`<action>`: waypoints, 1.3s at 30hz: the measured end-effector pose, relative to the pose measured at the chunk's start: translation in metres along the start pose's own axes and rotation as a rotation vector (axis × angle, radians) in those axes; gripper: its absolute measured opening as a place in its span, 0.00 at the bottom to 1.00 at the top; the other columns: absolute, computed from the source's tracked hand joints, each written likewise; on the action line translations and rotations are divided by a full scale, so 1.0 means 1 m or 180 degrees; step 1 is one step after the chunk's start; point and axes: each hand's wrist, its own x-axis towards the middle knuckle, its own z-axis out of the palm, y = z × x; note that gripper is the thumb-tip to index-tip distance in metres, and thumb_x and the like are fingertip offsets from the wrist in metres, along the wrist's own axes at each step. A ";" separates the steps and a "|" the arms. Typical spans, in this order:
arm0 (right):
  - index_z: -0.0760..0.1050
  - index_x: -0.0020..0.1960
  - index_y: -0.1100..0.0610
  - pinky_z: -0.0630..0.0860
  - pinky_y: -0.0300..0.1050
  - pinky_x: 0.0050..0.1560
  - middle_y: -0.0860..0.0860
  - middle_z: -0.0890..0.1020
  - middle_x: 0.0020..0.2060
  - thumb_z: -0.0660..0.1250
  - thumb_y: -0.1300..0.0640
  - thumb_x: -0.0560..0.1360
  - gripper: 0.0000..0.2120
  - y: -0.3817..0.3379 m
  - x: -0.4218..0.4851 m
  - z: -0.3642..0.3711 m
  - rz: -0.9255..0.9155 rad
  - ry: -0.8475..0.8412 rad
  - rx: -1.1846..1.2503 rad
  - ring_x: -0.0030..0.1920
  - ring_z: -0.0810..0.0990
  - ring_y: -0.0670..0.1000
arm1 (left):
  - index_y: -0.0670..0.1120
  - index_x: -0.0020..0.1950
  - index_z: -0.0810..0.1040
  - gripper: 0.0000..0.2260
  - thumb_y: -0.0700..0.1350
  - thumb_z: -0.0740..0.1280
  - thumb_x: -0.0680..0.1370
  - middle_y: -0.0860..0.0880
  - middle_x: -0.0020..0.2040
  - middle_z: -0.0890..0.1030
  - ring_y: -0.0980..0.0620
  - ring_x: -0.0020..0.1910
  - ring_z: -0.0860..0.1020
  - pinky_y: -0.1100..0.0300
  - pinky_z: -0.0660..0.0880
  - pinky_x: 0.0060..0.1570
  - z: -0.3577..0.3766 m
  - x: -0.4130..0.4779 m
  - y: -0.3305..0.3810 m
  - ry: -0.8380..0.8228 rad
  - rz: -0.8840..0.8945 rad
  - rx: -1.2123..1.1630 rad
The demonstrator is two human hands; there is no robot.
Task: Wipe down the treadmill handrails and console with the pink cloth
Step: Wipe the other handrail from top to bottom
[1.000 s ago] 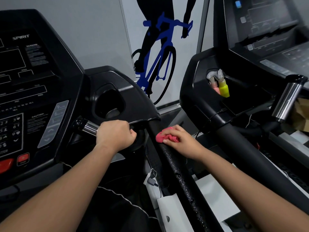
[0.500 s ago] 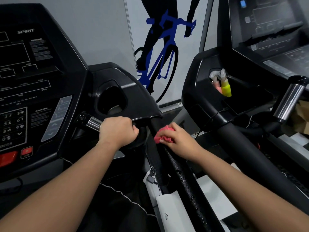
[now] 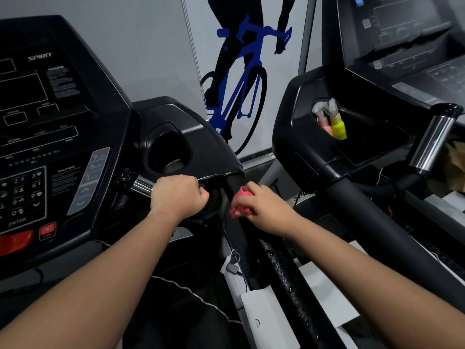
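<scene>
The neighbouring treadmill's cup holder point(image 3: 354, 117) holds a pink spray bottle point(image 3: 326, 127) and a yellow spray bottle point(image 3: 339, 129). My right hand point(image 3: 266, 207) presses the pink cloth point(image 3: 240, 203), bunched with no clear long axis, onto the handrail point(image 3: 284, 273), which runs from the console point(image 3: 37, 137) toward me. My left hand point(image 3: 178, 195) grips the chrome bar point(image 3: 141, 186). The next machine's rail point(image 3: 377, 222) crowds my right.

Pink cloth point(image 3: 240, 203), at the upper end of the handrail point(image 3: 283, 268): largely covered by the right hand point(image 3: 266, 207), with only crumpled edges visible. Left of the handrail, the near end of the chrome grip point(image 3: 141, 185) is enclosed by the left hand point(image 3: 177, 196). Further left, the console point(image 3: 50, 122) is cut by the frame edge, and its fine print is illegible. Right of the handrail, the lower parts of two bottles point(image 3: 338, 128) are hidden in a recess.
</scene>
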 end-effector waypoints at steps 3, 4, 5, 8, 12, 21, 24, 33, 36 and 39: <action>0.79 0.56 0.48 0.63 0.37 0.51 0.51 0.71 0.51 0.67 0.52 0.76 0.09 0.009 -0.013 -0.011 -0.0047 -0.0217 0.0310 0.50 0.72 0.52 | 0.46 0.34 0.71 0.16 0.54 0.57 0.77 0.52 0.28 0.71 0.48 0.31 0.73 0.59 0.65 0.33 0.001 0.000 0.001 0.0001 0.0023 -0.0016; 0.79 0.56 0.48 0.63 0.36 0.51 0.51 0.71 0.50 0.67 0.52 0.76 0.09 0.012 -0.009 -0.014 -0.0003 -0.0253 0.0407 0.50 0.72 0.50 | 0.46 0.35 0.71 0.16 0.54 0.57 0.77 0.52 0.29 0.71 0.48 0.31 0.73 0.59 0.65 0.33 0.001 0.001 0.001 -0.0005 0.0011 -0.0024; 0.79 0.56 0.48 0.65 0.37 0.52 0.51 0.70 0.49 0.67 0.52 0.76 0.10 0.014 -0.001 -0.017 0.0064 -0.0241 0.0455 0.50 0.72 0.49 | 0.46 0.35 0.71 0.16 0.54 0.57 0.77 0.52 0.29 0.71 0.48 0.32 0.73 0.59 0.65 0.33 0.002 0.001 0.001 -0.0006 -0.0002 -0.0028; 0.78 0.59 0.47 0.69 0.43 0.58 0.51 0.69 0.49 0.66 0.50 0.77 0.11 0.014 0.028 -0.013 0.0442 -0.0074 0.0436 0.52 0.73 0.52 | 0.46 0.35 0.71 0.15 0.54 0.57 0.77 0.52 0.30 0.70 0.47 0.32 0.73 0.59 0.65 0.34 0.003 0.001 0.000 0.0012 -0.0011 -0.0006; 0.76 0.59 0.45 0.71 0.50 0.59 0.50 0.67 0.49 0.65 0.47 0.76 0.12 0.004 0.036 -0.002 0.0532 0.0093 0.0312 0.54 0.73 0.59 | 0.47 0.35 0.71 0.15 0.54 0.57 0.77 0.52 0.30 0.70 0.47 0.33 0.74 0.59 0.65 0.34 0.002 -0.001 0.000 0.0031 0.0018 0.0004; 0.78 0.57 0.49 0.64 0.35 0.51 0.51 0.70 0.50 0.67 0.52 0.76 0.11 0.016 -0.006 -0.022 -0.0020 -0.0593 0.0391 0.48 0.72 0.49 | 0.47 0.34 0.71 0.16 0.54 0.57 0.77 0.52 0.29 0.71 0.48 0.32 0.73 0.59 0.64 0.33 0.003 -0.001 0.000 0.0027 0.0002 0.0016; 0.78 0.58 0.49 0.66 0.38 0.53 0.49 0.68 0.49 0.67 0.52 0.76 0.10 0.016 0.018 -0.025 0.0135 -0.0470 0.0356 0.50 0.73 0.50 | 0.47 0.35 0.71 0.16 0.54 0.57 0.77 0.52 0.30 0.72 0.48 0.32 0.73 0.59 0.64 0.33 0.002 -0.001 0.000 0.0031 -0.0027 0.0033; 0.78 0.54 0.44 0.71 0.48 0.53 0.50 0.69 0.50 0.65 0.53 0.76 0.09 0.002 -0.004 -0.005 -0.0130 -0.0247 -0.0031 0.47 0.72 0.57 | 0.46 0.35 0.73 0.16 0.54 0.57 0.77 0.52 0.30 0.74 0.48 0.31 0.74 0.59 0.62 0.32 0.000 -0.002 0.000 0.0025 0.0011 0.0083; 0.79 0.54 0.46 0.66 0.37 0.53 0.50 0.70 0.49 0.67 0.52 0.76 0.08 0.012 -0.017 -0.015 -0.0148 -0.0468 0.0387 0.48 0.73 0.50 | 0.46 0.38 0.74 0.16 0.54 0.56 0.78 0.50 0.35 0.78 0.47 0.36 0.77 0.59 0.64 0.34 0.000 -0.002 0.001 0.0021 -0.0002 0.0080; 0.78 0.56 0.48 0.66 0.36 0.53 0.51 0.69 0.49 0.67 0.52 0.76 0.09 0.020 0.000 -0.019 0.0123 -0.0443 0.0586 0.48 0.72 0.48 | 0.46 0.40 0.76 0.16 0.54 0.56 0.78 0.49 0.39 0.80 0.46 0.39 0.79 0.58 0.65 0.36 0.000 -0.001 0.001 0.0000 -0.0022 0.0089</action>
